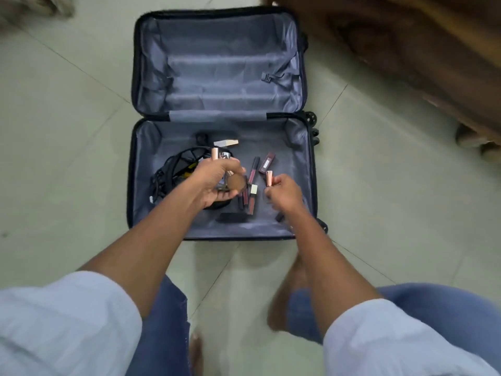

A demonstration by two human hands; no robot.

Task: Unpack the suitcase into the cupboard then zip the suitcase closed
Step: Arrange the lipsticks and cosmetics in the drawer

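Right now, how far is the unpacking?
Partly done: the far half of the suitcase is bare. In hand: the left hand grips several cosmetics, the right hand a tube. Left: cables, lip tubes, then zipping.

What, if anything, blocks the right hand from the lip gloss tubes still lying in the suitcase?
Nothing visible does. The tubes lie uncovered on the suitcase lining, just left of the right hand, though that hand already holds a rose-gold tube.
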